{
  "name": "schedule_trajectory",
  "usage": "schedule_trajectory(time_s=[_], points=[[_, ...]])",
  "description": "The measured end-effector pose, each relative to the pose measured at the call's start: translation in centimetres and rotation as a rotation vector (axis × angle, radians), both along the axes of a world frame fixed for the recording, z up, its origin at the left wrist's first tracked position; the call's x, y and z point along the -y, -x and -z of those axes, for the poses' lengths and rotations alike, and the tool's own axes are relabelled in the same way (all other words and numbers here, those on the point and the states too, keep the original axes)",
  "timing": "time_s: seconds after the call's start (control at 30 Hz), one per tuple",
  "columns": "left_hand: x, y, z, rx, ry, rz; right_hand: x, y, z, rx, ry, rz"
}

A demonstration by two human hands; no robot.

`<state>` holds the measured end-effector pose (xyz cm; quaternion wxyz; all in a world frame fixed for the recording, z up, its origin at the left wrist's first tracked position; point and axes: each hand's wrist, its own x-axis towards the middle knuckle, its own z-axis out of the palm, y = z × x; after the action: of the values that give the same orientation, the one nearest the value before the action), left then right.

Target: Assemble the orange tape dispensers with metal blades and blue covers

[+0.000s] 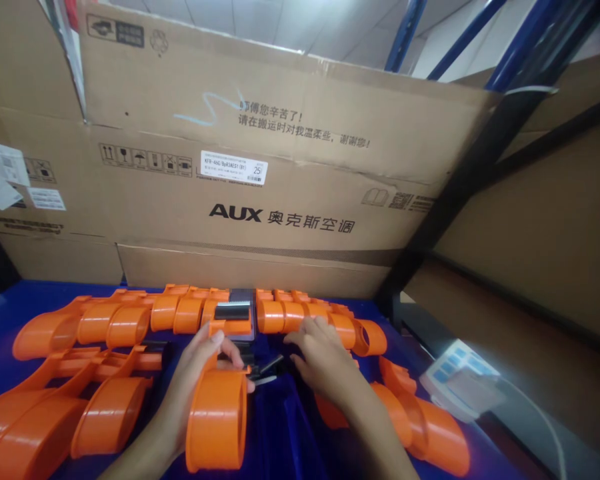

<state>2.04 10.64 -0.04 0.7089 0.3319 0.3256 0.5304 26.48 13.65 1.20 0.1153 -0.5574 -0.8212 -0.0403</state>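
Observation:
My left hand is closed around an orange tape dispenser, its wide ring towards me. At the dispenser's far end shows a black strip with a toothed metal edge; I cannot tell whether it is attached. My right hand is over the blue surface, fingers bent with thumb and forefinger apart, and nothing visible between them. Small black pieces lie between the hands, partly hidden by my left fingers. Beyond my right hand stands a row of orange dispensers.
More orange dispensers line the left and right of the blue surface. A large cardboard box walls off the back. At right are a dark shelf post and a white device with blue buttons and a cable.

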Motion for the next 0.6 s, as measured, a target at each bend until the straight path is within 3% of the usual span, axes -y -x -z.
schedule_trajectory(time_s=[0.23, 0.6], points=[[0.9, -0.3, -0.4, -0.056, -0.056, -0.062, 0.1, 0.4, 0.0, 0.006, 0.038, -0.01], [0.6, -0.5, -0.1, -0.033, -0.066, -0.066, 0.4, -1.7, -1.8, -0.133, 0.08, -0.054]])
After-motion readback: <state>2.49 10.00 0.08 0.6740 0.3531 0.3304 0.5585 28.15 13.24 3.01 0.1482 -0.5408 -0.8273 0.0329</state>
